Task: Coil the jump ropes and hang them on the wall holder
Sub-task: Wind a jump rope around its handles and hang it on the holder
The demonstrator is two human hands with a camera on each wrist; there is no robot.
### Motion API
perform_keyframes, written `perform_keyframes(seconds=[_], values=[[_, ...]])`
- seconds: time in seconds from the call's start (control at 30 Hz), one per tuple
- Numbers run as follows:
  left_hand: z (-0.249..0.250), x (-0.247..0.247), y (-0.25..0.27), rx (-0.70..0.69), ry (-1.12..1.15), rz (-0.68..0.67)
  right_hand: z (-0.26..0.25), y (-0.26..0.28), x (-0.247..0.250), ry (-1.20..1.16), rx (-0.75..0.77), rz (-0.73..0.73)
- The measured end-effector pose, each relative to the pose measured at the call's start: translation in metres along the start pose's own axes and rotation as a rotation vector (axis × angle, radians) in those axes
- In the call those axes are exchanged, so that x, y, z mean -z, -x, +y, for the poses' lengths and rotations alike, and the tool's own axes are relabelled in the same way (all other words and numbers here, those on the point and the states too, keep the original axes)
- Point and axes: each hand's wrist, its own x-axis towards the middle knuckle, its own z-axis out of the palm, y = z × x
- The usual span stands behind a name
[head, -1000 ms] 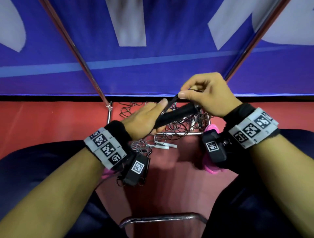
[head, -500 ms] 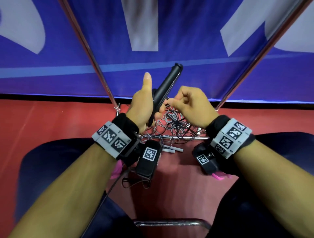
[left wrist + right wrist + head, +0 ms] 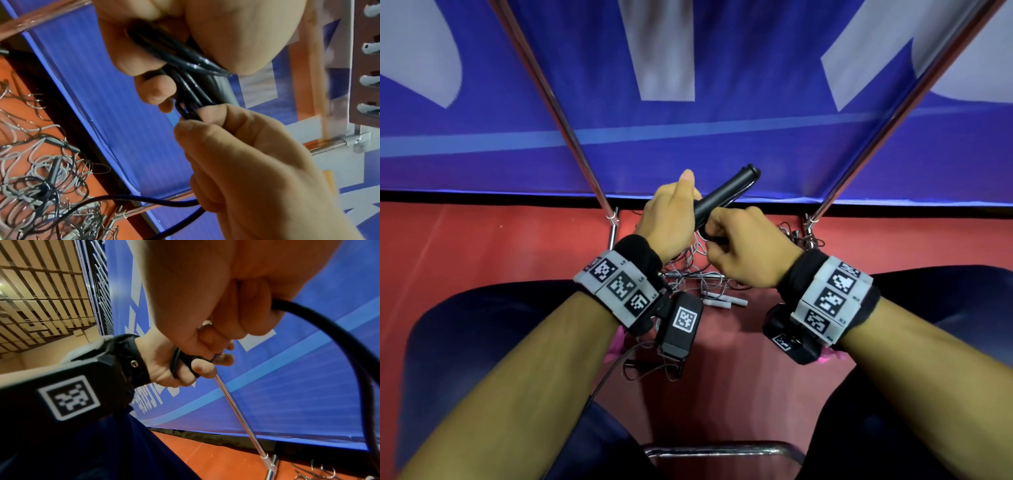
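**courtside_guy:** So where's this at? From where I'm standing, the left hand [image 3: 671, 219] has its fingers wrapped round the black handles [image 3: 726, 195], thumb sticking straight up. The handles poke up and away toward the blue banner [image 3: 722, 85]. They're held in the air above the floor, nowhere near a hook yet.

**ropefan22:** Yeah, and the right hand [image 3: 750, 250] is butted right up against it. Its fingers are curled, pinching the black cord [image 3: 191, 95] where a few strands bunch up just below the handles. The slack loops out from under that fist and drops away. I'd call it mid-coil: wraps going on, nothing hung.

**courtside_guy:** Next bit imo: feed the slack round without letting the pinched loops slip. Then carry the bundle over to the peg board [image 3: 355, 65] off to the right, which I'm guessing is the holder. There's also a whole tangle of grey and dark ropes [image 3: 695, 270] on the red floor [image 3: 482, 257] under the hands to do after.

**ropefan22:** Any brand? I can't read one. The wristbands [image 3: 619, 284] only carry square black-and-white code tags. The banner has big white letters cut off at the edges, plus a row of small white characters too blurry to make out.
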Motion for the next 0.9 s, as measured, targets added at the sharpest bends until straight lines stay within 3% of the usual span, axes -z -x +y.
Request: perform_keyframes(seconds=[0.1,0.33,0.53,0.7,0.9], values=[[0.004,-0.003,0.001,-0.008,0.012,-0.048,0.001,0.002,0.001,-0.009,-0.042,0.02],[0.008,-0.013,0.001,-0.067,0.034,0.092,0.002,-0.001,0.003,-0.037,-0.078,0.052],[0.005,-0.013,-0.002,-0.104,0.007,0.134,0.0,-0.003,-0.005,-0.075,-0.129,0.02],[0.0,-0.01,-0.006,-0.138,-0.138,0.132,-0.004,-0.002,-0.004,0.036,-0.15,-0.077],[-0.01,-0.015,-0.003,-0.188,-0.368,0.097,-0.018,0.005,0.0,0.355,-0.039,-0.181]])
